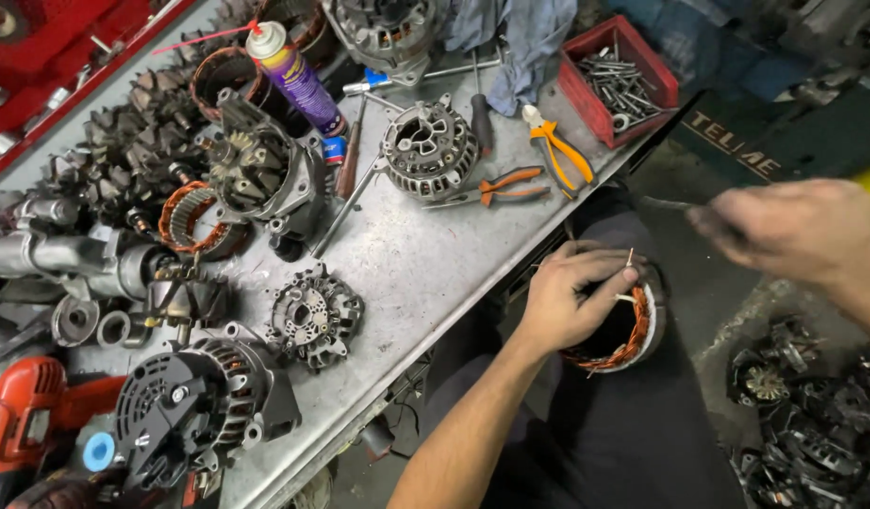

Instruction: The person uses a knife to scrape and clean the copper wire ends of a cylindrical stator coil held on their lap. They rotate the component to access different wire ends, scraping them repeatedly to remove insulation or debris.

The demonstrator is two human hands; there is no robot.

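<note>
Copper-wound stator ring (633,335) gripped on the lap by left hand (567,297), fingers clamped over its rim, right hand (798,231) blurred, fingers closed on a thin tool (666,203), metal worktop (425,273) alongside.

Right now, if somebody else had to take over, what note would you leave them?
Left hand: gripping the round copper-wound stator ring on the lap, fingers over its rim.
Right hand: raised to the right, blurred, pinching a thin dark tool; it is apart from the ring.
Done: ring is off the grey metal bench.
Left: cannot tell; thin wire ends still stick up from the ring.
</note>
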